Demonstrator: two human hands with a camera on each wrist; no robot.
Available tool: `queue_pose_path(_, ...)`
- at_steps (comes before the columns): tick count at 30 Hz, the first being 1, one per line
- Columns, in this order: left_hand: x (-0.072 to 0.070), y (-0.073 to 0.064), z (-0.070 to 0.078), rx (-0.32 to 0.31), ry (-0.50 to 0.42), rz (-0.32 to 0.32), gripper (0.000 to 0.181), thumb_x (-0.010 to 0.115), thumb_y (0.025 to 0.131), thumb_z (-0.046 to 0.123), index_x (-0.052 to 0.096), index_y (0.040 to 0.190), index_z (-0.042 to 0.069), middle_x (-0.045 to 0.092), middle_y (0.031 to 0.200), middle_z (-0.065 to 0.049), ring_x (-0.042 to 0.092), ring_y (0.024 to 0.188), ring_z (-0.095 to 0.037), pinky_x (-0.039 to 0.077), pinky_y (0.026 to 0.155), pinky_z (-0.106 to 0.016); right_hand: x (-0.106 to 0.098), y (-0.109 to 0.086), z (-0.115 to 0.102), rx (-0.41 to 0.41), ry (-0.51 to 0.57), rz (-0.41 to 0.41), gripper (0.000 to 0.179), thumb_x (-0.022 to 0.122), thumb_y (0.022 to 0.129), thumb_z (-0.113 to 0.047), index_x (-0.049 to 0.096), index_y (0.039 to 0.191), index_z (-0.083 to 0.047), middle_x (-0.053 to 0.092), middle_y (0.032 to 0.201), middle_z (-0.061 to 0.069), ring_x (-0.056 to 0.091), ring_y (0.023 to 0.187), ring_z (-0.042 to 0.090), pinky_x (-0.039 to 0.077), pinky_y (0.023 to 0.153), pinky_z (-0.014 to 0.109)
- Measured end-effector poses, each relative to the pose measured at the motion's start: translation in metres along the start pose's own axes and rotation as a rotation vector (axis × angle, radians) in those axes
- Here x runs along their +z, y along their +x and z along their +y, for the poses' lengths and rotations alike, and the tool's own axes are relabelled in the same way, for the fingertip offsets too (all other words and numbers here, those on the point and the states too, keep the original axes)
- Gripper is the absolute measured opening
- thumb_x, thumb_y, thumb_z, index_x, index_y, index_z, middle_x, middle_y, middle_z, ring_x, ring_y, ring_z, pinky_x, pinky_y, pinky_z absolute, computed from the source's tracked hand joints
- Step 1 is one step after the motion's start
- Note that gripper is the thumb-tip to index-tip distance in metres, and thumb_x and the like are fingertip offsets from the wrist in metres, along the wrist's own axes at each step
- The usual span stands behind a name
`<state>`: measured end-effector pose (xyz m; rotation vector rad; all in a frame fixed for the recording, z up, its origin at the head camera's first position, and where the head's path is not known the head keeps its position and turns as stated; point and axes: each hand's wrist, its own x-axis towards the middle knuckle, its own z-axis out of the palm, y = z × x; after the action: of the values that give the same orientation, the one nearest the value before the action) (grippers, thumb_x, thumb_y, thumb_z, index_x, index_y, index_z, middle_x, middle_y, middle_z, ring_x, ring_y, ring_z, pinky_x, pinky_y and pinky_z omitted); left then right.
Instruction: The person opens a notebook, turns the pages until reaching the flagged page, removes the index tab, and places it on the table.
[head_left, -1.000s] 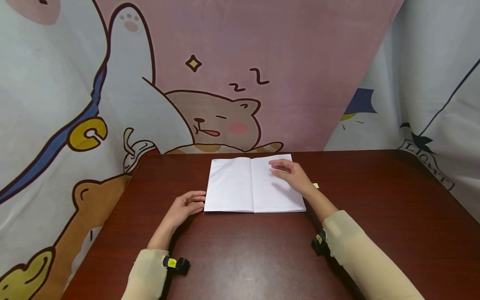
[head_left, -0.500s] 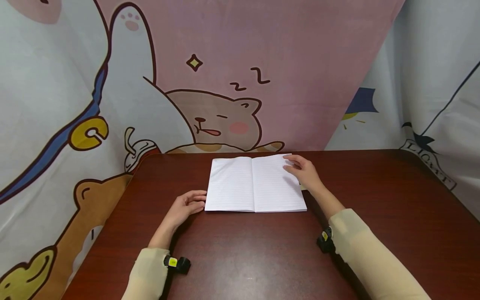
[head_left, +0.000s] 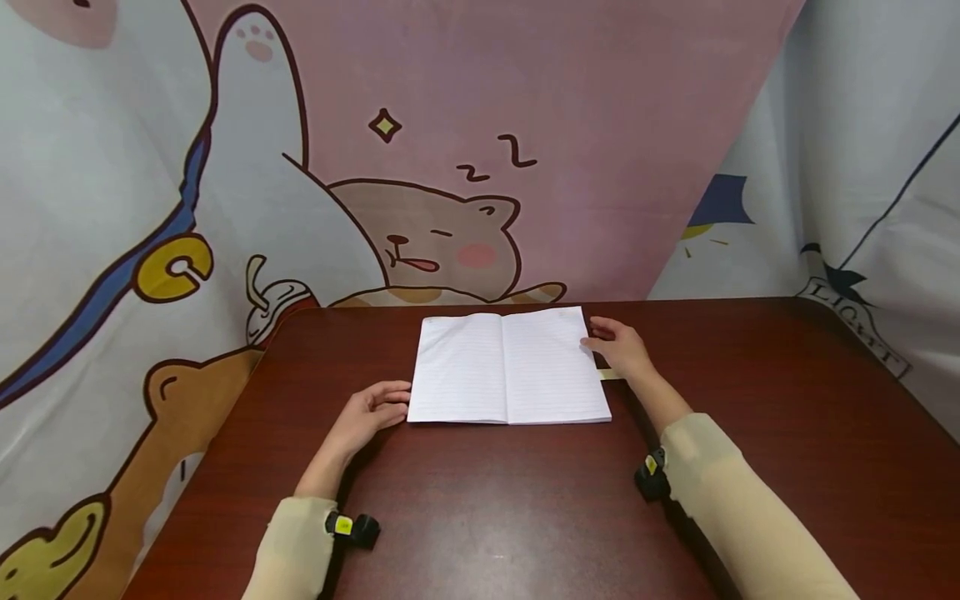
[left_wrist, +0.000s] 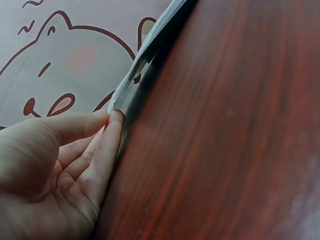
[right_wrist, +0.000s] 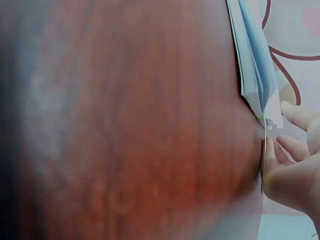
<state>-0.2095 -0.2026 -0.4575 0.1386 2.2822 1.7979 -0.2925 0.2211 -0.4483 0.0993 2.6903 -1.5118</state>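
Dark red-brown wood-grain tabletop (head_left: pixel 495 500): glossy, spread beneath forearms and paper; probably firm enough for pressing pages flat.
Cream fabric sleeves (head_left: pixel 742 508): nearest, one on each side, with small black wrist cameras (head_left: pixel 363 531) by the cuffs; best held clear of the paper.
Bare left hand (head_left: pixel 367 421): at the left edge of the white-paged, ruled paper notebook (head_left: pixel 459 371), thumb and finger in a narrow pinch on that edge; force impossible to tell. Best used as a light anchor, without tugging.
Notebook: spread flat on the far middle part of the tabletop, between both hands; leaves slightly fanned at the right, so worth squaring gently.
Thin pale-yellow strip (head_left: pixel 610 375): jutting from the notebook's right edge, near the right palm; unclear whether attached. Best left unbent.
Bare right hand (head_left: pixel 622 346): by the upper right edge, thumb over the margin, fingers beyond; wide gap, nothing visibly clasped, thumb contact uncertain. For steady edge handling: gentle fingertips, no creasing.
Pink-and-white cartoon-printed cloth backdrop (head_left: pixel 637 125): farthest, behind the tabletop.
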Motion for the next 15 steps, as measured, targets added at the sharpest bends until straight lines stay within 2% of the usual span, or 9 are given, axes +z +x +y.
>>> queue_pose_path(9, -0.002, -0.0006, -0.001, 0.0, 0.006, -0.003, 0.043, 0.062, 0.097, 0.003, 0.052, 0.138, -0.005, 0.059, 0.132, -0.03, 0.066, 0.102, -0.009, 0.056, 0.086, -0.018, -0.0005, 0.0009, -0.0018, 0.012, -0.064, -0.035, 0.058, 0.065, 0.096, -0.014, 0.044, 0.149, -0.003, 0.039, 0.155, 0.026, 0.047, 0.137, 0.04, 0.044, 0.111, 0.049)
queue_pose_path(15, -0.0018, -0.0009, -0.0007, 0.004, 0.009, -0.009, 0.044, 0.062, 0.097, 0.004, 0.052, 0.138, -0.005, 0.059, 0.131, -0.03, 0.066, 0.103, -0.01, 0.056, 0.086, -0.018, 0.0008, 0.0, 0.0, 0.001, -0.054, -0.022, 0.058, 0.065, 0.095, -0.009, 0.044, 0.15, -0.005, 0.044, 0.153, 0.024, 0.047, 0.137, 0.038, 0.044, 0.112, 0.047)
